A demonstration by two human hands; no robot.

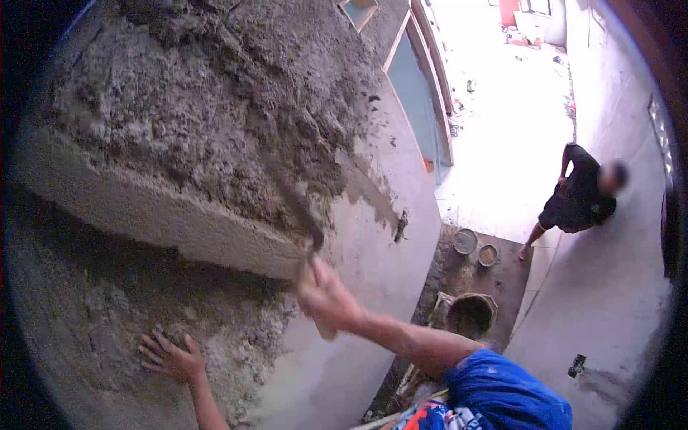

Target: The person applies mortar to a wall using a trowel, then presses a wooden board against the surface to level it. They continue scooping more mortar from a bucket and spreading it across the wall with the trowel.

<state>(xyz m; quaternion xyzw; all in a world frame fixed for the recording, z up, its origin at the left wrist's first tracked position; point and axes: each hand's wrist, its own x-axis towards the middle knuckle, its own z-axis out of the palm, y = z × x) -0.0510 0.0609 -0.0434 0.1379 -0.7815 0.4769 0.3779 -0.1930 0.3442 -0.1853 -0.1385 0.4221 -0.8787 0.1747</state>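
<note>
Across the upper left of the head view: rough grey mortar (193,93), lumpy and unevenly spread over a wall. Below it, one pale ledge (165,215), straight-edged, running down toward the centre.

Item, right hand (320,297): fingers closed around the handle of a trowel (295,197), somewhat blurred. The trowel is at the centre of the view, its dark, narrow-looking blade pointing up and left across the mortar; whether blade and mortar touch cannot be told. Blue sleeve (505,390) on the same arm.

Item, left hand (174,358): open, fingers spread, palm toward the mortar-marked surface below the ledge, resting on it; no tool held.

Item, smooth wall section (373,265): pale grey, to the right of the mortar, partly smeared. Above it, a framed window (416,93) with a bluish pane, and a smaller framed opening (358,11).

Item, floor group, lower right of centre: two buckets, one grey (465,241), one smaller with brownish contents (487,255), standing close together; near them, a round tub (471,315) holding dark material.

Item, another person (584,190): dark clothing, beside the facing wall (609,287).
</note>
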